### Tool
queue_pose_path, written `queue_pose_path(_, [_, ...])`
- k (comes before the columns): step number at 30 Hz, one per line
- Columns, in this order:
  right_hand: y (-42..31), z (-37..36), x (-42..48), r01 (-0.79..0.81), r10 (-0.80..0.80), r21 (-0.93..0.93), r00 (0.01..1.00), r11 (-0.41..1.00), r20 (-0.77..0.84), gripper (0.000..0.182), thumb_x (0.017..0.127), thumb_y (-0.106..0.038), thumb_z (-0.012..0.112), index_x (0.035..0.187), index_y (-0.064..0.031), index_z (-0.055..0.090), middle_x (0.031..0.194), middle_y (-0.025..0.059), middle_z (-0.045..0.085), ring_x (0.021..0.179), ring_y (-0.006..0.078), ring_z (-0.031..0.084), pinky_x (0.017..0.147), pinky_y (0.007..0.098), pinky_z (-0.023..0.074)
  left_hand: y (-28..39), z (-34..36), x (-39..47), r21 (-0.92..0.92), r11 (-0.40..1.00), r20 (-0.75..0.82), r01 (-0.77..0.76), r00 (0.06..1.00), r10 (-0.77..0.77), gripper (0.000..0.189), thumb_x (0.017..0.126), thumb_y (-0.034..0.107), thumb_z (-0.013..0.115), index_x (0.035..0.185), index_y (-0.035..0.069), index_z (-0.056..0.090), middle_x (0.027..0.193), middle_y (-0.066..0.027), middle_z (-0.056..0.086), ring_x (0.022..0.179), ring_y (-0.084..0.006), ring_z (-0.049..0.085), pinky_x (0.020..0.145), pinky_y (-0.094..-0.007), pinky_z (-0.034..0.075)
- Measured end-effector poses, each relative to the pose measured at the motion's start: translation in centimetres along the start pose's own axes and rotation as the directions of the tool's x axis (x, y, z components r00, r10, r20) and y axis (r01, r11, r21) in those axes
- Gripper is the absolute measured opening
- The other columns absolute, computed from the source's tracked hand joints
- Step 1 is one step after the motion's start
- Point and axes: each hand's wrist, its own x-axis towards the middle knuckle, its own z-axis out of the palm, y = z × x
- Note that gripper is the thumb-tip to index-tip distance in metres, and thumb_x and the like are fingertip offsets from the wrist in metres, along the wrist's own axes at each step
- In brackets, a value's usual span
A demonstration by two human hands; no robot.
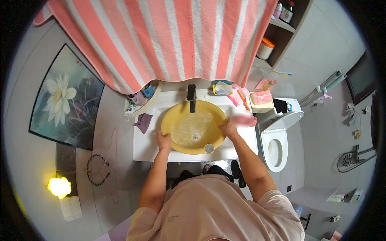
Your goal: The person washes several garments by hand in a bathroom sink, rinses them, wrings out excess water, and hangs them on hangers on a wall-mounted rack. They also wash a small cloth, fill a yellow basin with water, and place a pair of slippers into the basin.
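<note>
A yellow plastic basin [169, 116] rests on the white washbasin counter [147, 150], with frothy water [193, 129] inside it. My left hand [163, 141] grips its left rim. On the opposite side, my right hand [229, 130] holds the right rim. The dark faucet [191, 95] reaches over the basin's back edge. Near the front rim shows a small round grey-white disc [209, 148]; what it is I cannot tell. A pink cloth [251, 121], partly blurred, lies just beyond my right hand. A purple cloth [143, 123] lies on the counter's left edge.
A striped towel [181, 39] hangs behind the faucet. A corner rack [132, 113] with bottles stands at the back left, a yellow soap dish [222, 89] at the back right. Right of the counter are a tissue box [261, 102] and a toilet [274, 147] with its lid raised.
</note>
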Motion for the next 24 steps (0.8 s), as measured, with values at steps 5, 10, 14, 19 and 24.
queue_pose_path(5, [0.6, 1.4, -2.9, -0.251, 0.251, 0.448, 0.966, 0.858, 0.059, 0.039, 0.084, -0.004, 0.07, 0.12, 0.0075, 0.059, 0.097, 0.0139, 0.068, 0.081, 0.0202, 0.066, 0.067, 0.0337, 0.0535, 2.1, -0.3, -2.9, -0.259, 0.96, 0.018, 0.11, 0.994, -0.109, 0.027, 0.088, -0.004, 0.06, 0.115, -0.001, 0.058, 0.109, -0.013, 0.066, 0.099, -0.0215, 0.065, 0.085, -0.0358, 0.052])
queue_pose_path(10, [1.7, 1.3, -6.0, -0.111, 0.197, 0.535, 0.975, 0.838, -0.106, 0.032, 0.084, -0.005, 0.072, 0.113, 0.0071, 0.062, 0.1, 0.0177, 0.07, 0.084, 0.0254, 0.068, 0.074, 0.0373, 0.0546, 2.9, -1.4, -5.3, -0.207, 0.976, 0.084, 0.072, 0.995, -0.056, 0.027, 0.091, -0.007, 0.058, 0.117, -0.001, 0.056, 0.113, -0.0128, 0.066, 0.099, -0.0197, 0.065, 0.084, -0.0339, 0.052])
queue_pose_path(14, [2.3, 0.2, -9.5, -0.163, 0.258, 0.546, 0.961, 0.822, -0.101, 0.034, 0.085, -0.005, 0.072, 0.116, 0.0057, 0.06, 0.101, 0.0158, 0.07, 0.089, 0.0247, 0.068, 0.079, 0.0367, 0.054, 3.0, -2.1, -8.1, -0.231, 0.971, 0.105, 0.055, 0.994, -0.031, 0.024, 0.093, -0.007, 0.057, 0.117, -0.003, 0.055, 0.115, -0.0134, 0.066, 0.101, -0.0192, 0.064, 0.087, -0.0334, 0.051])
queue_pose_path(19, [0.7, -2.2, -16.5, -0.091, 0.242, 0.568, 0.95, 0.818, -0.197, 0.029, 0.088, -0.001, 0.067, 0.115, 0.0059, 0.058, 0.101, 0.0126, 0.069, 0.09, 0.0197, 0.066, 0.081, 0.0333, 0.0537, 2.9, -2.9, -10.9, -0.199, 0.98, 0.19, 0.025, 0.982, 0.013, 0.025, 0.095, -0.006, 0.057, 0.12, -0.005, 0.053, 0.116, -0.0135, 0.065, 0.103, -0.0197, 0.063, 0.091, -0.0332, 0.049])
queue_pose_path(24, [4.4, -0.2, -23.5, -0.032, 0.316, 0.6, 0.872, 0.799, -0.374, 0.033, 0.09, -0.004, 0.069, 0.12, 0.0045, 0.057, 0.106, 0.0137, 0.07, 0.095, 0.0196, 0.067, 0.083, 0.0335, 0.0539, 3.3, -3.3, -13.9, -0.106, 0.98, 0.3, -0.17, 0.934, 0.194, 0.028, 0.095, -0.006, 0.055, 0.123, -0.006, 0.051, 0.119, -0.0145, 0.065, 0.104, -0.0211, 0.063, 0.093, -0.0339, 0.049])
